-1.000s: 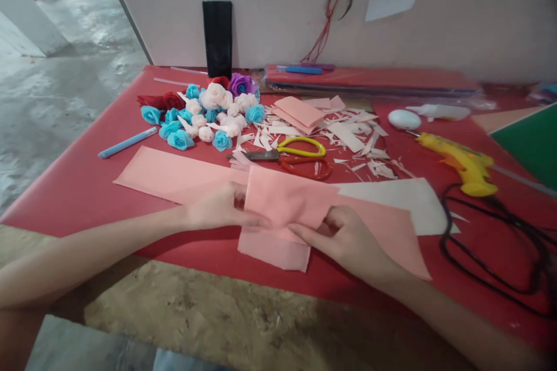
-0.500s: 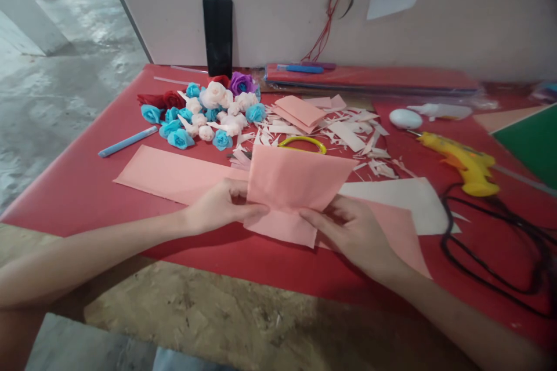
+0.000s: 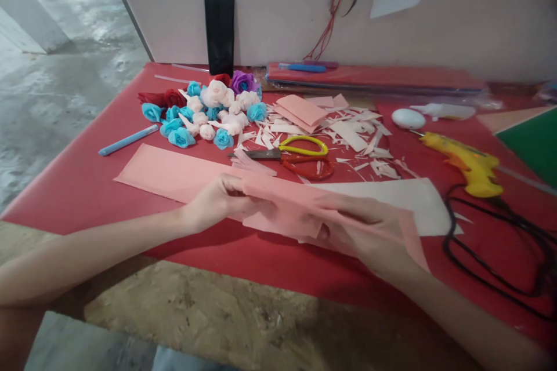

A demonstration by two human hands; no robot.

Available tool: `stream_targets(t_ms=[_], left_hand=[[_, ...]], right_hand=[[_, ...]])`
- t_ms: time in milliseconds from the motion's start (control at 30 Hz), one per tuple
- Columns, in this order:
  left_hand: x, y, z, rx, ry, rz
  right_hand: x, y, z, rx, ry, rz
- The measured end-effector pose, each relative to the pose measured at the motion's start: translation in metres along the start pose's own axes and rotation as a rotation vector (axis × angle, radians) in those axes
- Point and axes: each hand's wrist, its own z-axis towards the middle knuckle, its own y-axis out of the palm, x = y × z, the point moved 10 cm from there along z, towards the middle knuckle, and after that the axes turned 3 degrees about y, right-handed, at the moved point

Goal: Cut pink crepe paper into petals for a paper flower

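Observation:
A sheet of pink paper (image 3: pixel 285 211) is held in the air between my two hands, blurred by motion and tipped nearly edge-on to me. My left hand (image 3: pixel 220 203) pinches its left end, thumb on the near side. On the other end, my right hand (image 3: pixel 363 226) is closed with its fingers round the edge; part of the paper crosses in front of them. Beneath lie a long pink strip (image 3: pixel 161 174) and a white sheet (image 3: pixel 395 200). Scissors (image 3: pixel 307 156) with one yellow and one red handle rest just beyond the paper.
Several paper roses (image 3: pixel 213 110) are heaped at the back left, beside a blue pen (image 3: pixel 128 140). White paper scraps (image 3: pixel 352 130) cover the back middle. A yellow glue gun (image 3: pixel 463 162) and its black cable (image 3: pixel 452 243) lie at right. The red table's front edge is close.
The pink paper has tipped down from upright to nearly flat, uncovering the scissors behind it. My right hand has rolled over its end; my left hand stays about where it was.

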Motion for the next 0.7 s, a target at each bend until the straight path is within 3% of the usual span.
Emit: stream_targets(t_ms=[100,233,500,700], left_hand=[[-0.001,0.001,0.0,-0.018,-0.009,-0.042],[0.006,0.0,0.002,-0.033,0.081,-0.013],[0.007,0.0,0.003,-0.113,0.105,0.005],[0.01,0.0,0.002,-0.007,0.085,0.14]], right_hand=[[-0.011,-0.003,0.001,0.027,-0.093,0.013],[-0.018,-0.002,0.0,0.026,-0.161,-0.024],[-0.046,0.001,-0.016,0.067,-0.5,-0.371],[-0.057,0.012,-0.024,-0.009,-0.665,-0.561]])
